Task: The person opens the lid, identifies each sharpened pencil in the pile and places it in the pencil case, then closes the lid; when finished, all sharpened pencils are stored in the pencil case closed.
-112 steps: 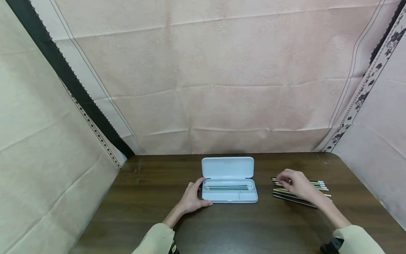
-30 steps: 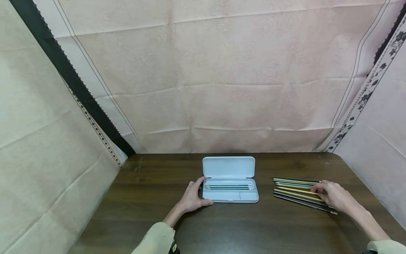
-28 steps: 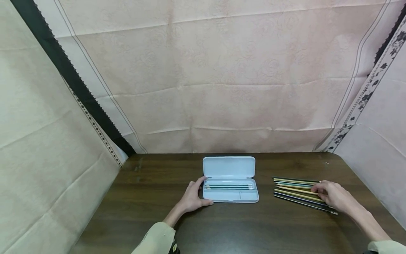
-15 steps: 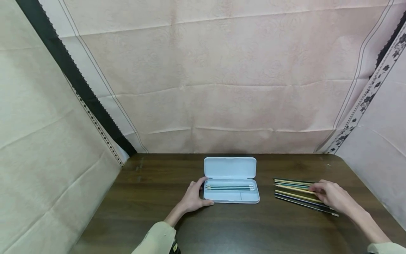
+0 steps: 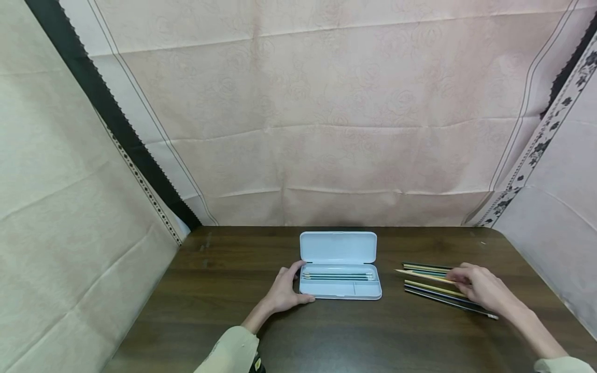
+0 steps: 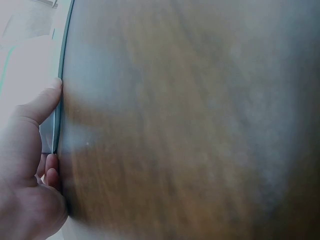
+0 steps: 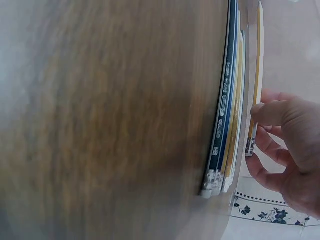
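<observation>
a: what's the right hand (image 5: 482,288) doing?
b: it pinches a yellow pencil (image 5: 425,276) between thumb and fingers, close to the eraser end. the sharpened tip points left, toward the case.
a: and where is that pencil, exactly?
b: at the right side of the dark wooden table (image 5: 326,336), by the row of loose pencils (image 5: 450,303). in the right wrist view there's a gap between it and that row.
a: what colours are in the row?
b: black, dark blue, yellow and some green, lying roughly side by side, with pale erasers at the right ends.
a: the left hand (image 5: 283,291)?
b: clamped on the left end of the light blue pencil case (image 5: 326,290), thumb at the front corner, fingers round the back.
a: is the case open?
b: yes, lid (image 5: 338,246) tipped back toward the cream cloth (image 5: 326,129). a few green pencils (image 5: 337,277) lie lengthwise inside, toward the hinge; i can't tell exactly how many.
</observation>
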`<control>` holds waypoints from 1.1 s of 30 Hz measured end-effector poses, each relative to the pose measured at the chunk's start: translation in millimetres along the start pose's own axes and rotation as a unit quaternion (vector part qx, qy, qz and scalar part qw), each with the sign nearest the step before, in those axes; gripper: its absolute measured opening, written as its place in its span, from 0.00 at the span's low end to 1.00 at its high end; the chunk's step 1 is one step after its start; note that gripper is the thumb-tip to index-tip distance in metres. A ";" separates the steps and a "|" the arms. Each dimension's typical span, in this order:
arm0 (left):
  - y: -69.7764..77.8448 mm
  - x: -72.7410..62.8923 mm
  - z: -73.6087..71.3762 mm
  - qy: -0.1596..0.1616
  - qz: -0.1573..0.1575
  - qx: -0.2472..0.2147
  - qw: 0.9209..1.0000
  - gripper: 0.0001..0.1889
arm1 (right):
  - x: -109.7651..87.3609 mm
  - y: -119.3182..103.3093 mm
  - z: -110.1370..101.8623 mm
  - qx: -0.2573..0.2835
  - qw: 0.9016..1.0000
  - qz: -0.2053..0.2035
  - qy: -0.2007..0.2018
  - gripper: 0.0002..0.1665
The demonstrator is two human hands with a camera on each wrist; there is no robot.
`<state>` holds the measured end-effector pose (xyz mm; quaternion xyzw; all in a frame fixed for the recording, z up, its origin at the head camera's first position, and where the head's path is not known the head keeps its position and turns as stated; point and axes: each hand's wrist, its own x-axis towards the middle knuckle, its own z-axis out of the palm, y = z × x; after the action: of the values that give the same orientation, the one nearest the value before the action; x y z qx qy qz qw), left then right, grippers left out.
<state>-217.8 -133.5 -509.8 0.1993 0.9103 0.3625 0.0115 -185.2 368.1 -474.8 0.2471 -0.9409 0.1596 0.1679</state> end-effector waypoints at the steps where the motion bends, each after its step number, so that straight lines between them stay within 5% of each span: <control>1: 0.0 -0.1 0.0 0.000 0.001 0.000 1.000 0.48 | 0.9 -1.1 0.3 0.002 1.000 -0.003 0.003 0.19; 15: 0.5 -0.3 0.0 -0.003 -0.003 -0.001 1.000 0.48 | 15.0 -18.2 4.8 0.019 1.000 -0.008 -0.003 0.18; 24: 1.3 -0.3 -0.7 -0.004 -0.007 -0.002 1.000 0.48 | 27.9 -28.1 13.1 0.024 0.998 -0.058 0.029 0.20; 33: 0.1 0.1 0.3 -0.003 -0.008 -0.001 1.000 0.49 | 39.5 -40.9 17.1 0.038 0.999 -0.034 -0.014 0.18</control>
<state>-217.9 -133.2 -509.9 0.1929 0.9117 0.3625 0.0170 -200.5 311.5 -465.5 0.2874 -0.9276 0.1856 0.1501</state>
